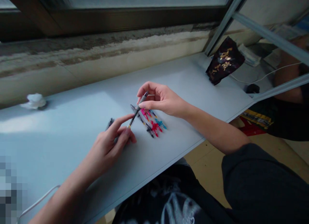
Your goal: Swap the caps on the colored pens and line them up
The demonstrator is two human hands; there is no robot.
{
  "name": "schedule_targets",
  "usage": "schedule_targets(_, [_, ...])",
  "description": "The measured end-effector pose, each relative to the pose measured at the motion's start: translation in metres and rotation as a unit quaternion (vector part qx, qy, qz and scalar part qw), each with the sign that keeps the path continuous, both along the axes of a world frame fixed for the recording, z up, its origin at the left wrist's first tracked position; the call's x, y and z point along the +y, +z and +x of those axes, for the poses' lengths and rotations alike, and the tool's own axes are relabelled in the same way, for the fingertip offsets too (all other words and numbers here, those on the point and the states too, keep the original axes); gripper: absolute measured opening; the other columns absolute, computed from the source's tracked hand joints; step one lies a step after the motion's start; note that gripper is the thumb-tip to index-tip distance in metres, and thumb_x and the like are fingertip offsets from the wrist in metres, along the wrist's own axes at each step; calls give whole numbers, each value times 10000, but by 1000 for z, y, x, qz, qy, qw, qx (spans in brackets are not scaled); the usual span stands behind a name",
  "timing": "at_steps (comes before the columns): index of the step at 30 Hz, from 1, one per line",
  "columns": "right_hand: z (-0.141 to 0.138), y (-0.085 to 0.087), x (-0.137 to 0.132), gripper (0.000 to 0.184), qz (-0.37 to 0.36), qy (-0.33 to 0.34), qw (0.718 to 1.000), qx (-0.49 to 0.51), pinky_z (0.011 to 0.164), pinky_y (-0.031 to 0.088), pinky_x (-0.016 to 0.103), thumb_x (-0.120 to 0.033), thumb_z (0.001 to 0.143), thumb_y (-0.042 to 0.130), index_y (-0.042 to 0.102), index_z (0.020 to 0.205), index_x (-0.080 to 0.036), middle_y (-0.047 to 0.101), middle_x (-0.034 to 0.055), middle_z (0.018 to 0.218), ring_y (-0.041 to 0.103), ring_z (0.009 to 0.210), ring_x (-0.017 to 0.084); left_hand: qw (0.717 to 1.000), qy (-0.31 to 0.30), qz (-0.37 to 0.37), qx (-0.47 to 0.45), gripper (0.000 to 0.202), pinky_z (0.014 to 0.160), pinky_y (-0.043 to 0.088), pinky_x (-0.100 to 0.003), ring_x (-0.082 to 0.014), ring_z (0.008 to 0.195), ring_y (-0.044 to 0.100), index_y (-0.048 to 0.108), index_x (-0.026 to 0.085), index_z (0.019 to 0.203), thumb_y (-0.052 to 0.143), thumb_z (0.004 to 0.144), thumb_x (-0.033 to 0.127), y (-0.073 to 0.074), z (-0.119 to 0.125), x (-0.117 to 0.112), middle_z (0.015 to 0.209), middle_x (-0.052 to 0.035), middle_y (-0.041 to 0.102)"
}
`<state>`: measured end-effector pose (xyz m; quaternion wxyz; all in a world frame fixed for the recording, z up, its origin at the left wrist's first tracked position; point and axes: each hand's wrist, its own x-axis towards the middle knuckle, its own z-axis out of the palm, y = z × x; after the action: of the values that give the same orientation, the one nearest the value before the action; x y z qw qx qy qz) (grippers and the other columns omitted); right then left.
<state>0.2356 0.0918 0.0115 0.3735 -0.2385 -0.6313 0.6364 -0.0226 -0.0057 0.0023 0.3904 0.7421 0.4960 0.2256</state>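
My right hand [160, 98] pinches the grey upper end of a pen [138, 110] between thumb and fingers. My left hand [113, 140] pinches the same pen's thin lower tip, and a second dark pen part [109, 123] pokes out behind its fingers. The pen slants between the two hands just above the white table [72, 121]. Below it lie several small pens or refills in red, blue and black [152, 121], side by side on the table.
A crumpled white tissue [35, 100] sits at the far left by the wall. A dark patterned packet [224, 61] leans at the table's far right corner beside a metal frame [265, 34]. A white cable [38, 201] runs near the front left edge.
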Motion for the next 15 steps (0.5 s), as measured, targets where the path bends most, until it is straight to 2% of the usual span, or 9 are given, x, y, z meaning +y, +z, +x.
schedule_targets(4, [0, 3, -5, 296, -17, -35, 999, -10, 783, 608, 261, -299, 927, 798, 570, 1090, -202, 649, -9, 1010, 715, 848, 118, 1000, -8, -8, -5, 527, 685, 524, -239, -154, 695, 652, 537, 217, 1552, 449, 1146, 541, 0, -2, -2, 856, -6, 782])
schedule_targets(9, [0, 6, -8, 278, 5, -60, 998, -12, 760, 605, 253, -290, 946, 777, 567, 1108, -206, 621, -4, 1039, 725, 864, 123, 1000, -5, -12, -13, 494, 660, 528, -234, -153, 680, 641, 553, 229, 1525, 484, 1142, 533, -2, -5, -4, 868, -5, 787])
schedule_targets(15, [-2, 2, -10, 266, -3, -10, 1000, -5, 754, 603, 259, -266, 936, 800, 590, 1081, -191, 651, -5, 997, 699, 817, 109, 1000, 4, 4, -12, 453, 659, 528, -242, -157, 659, 636, 582, 252, 1486, 481, 1135, 520, -3, -3, -3, 868, -9, 783])
